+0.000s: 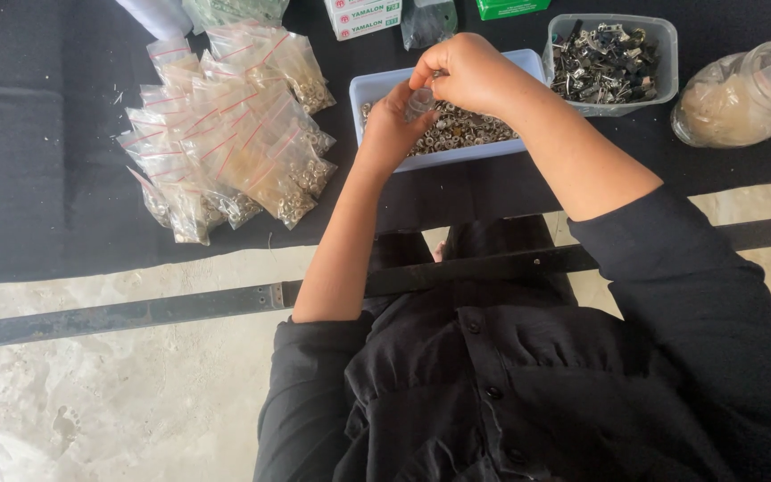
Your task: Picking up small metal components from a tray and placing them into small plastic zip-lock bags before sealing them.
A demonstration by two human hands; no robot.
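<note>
Both hands meet over a pale blue tray (377,89) of small metal rings at about twelve o'clock on the black worktop (46,178); the left hand (392,125) is cupped around a small clear bag (419,101), fingers curled to keep its mouth up and steady; the right hand (470,71) arches over it from above, fingertips pinched together at the bag's opening, though whether they grip a ring or the bag's lip I cannot tell; held right above the tray, probably so strays fall back in; at ten o'clock lies a heap of filled bags (225,125) with red seal strips, set aside within reach; at one o'clock a clear tub (662,36) of darker metal parts, and beside it at two o'clock a clear jar (747,94) on its side.
</note>
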